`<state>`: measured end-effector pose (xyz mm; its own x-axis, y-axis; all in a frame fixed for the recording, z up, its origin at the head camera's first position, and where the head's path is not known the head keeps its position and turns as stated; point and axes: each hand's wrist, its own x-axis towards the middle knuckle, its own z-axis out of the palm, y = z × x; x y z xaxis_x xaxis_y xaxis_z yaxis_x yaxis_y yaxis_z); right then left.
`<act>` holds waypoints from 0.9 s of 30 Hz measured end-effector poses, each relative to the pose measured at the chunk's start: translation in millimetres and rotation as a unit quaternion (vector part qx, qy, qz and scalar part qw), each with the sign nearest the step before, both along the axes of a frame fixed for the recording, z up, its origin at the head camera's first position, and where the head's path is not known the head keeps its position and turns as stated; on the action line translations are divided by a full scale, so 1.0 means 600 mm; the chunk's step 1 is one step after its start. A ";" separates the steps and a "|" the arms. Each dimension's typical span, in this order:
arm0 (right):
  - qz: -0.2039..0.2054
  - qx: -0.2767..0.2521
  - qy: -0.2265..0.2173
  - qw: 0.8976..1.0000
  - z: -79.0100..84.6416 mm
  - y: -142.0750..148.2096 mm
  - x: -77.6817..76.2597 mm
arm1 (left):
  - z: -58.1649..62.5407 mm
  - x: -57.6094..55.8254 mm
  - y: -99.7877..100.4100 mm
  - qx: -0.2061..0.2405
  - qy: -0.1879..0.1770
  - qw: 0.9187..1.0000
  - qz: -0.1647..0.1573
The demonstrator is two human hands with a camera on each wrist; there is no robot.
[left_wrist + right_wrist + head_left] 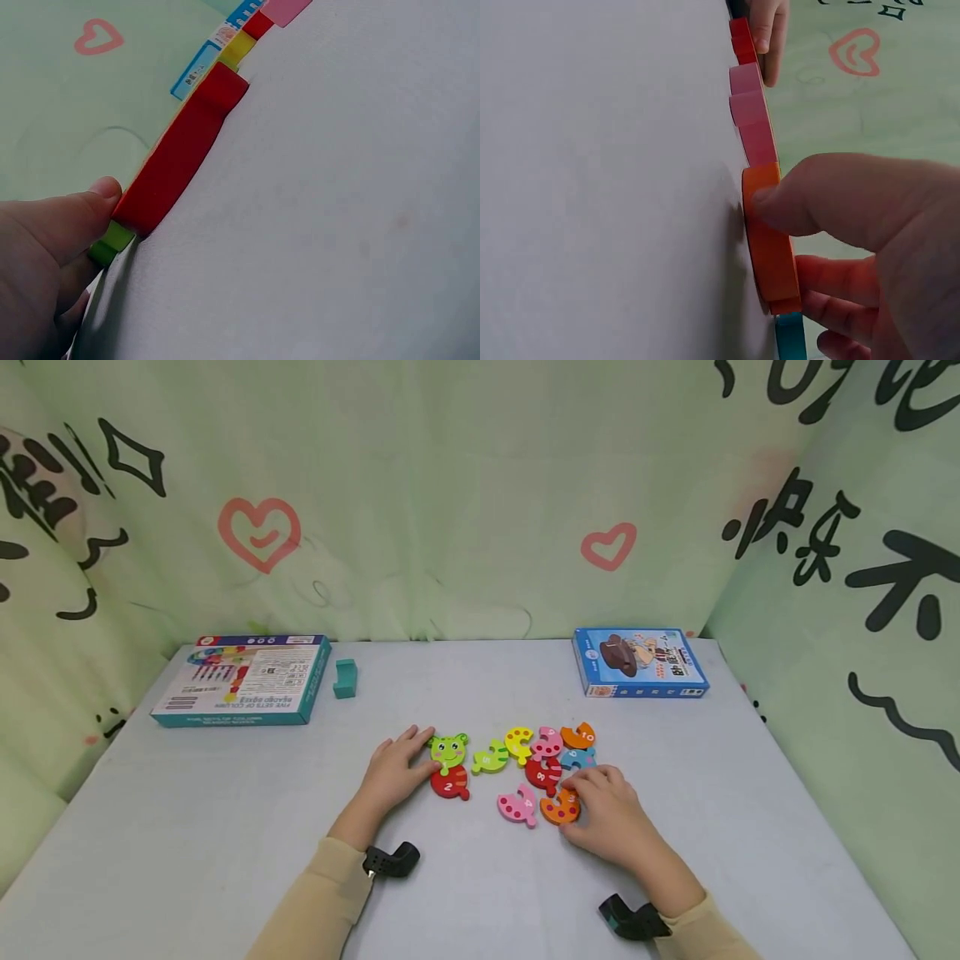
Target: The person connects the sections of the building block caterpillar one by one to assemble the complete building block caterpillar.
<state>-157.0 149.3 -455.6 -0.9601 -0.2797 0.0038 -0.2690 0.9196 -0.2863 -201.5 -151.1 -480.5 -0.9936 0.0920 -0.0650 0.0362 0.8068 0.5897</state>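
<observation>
My left hand (397, 770) grips the green puzzle piece with a smiling animal face (448, 752), thumb at its lower edge and fingers at its upper left side. Fitted against that head's lower edge is a red puzzle piece marked 2 (450, 783), seen edge-on in the left wrist view. At the right, my right hand (611, 814) pinches an orange puzzle piece with red dots (561, 808); the thumb presses its near edge in the right wrist view. Just left of it lies a pink dotted piece (517, 805).
Between and beyond the hands lie more pieces: light green (491, 757), yellow (518, 744), pink (547, 743), red (543, 774), orange (578, 737) and blue (577, 758). Farther back are a teal-edged box (243, 685), a small teal block (346, 678) and a blue box (640, 663).
</observation>
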 end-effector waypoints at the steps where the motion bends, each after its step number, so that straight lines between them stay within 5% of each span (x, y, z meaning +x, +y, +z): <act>1: 0.000 0.002 -0.003 1.000 0.000 0.001 0.000 | 0.000 0.000 0.000 0.000 0.000 1.000 0.000; 15: 0.001 0.006 -0.007 1.000 0.009 0.002 -0.002 | -0.003 0.000 0.001 0.003 0.000 1.000 0.000; 23: 0.046 -0.122 -0.066 0.989 0.032 -0.078 -0.002 | 0.000 0.001 0.000 0.004 -0.004 1.000 0.007; 27: 0.092 -0.144 -0.073 0.983 0.028 -0.124 -0.004 | -0.003 -0.001 0.002 0.004 0.001 1.000 0.006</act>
<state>-159.5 75.0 -438.9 -0.8894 -0.4564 -0.0266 -0.3596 0.7345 -0.5755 -202.2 -150.1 -482.4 -0.9949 0.0806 -0.0613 0.0283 0.8020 0.5966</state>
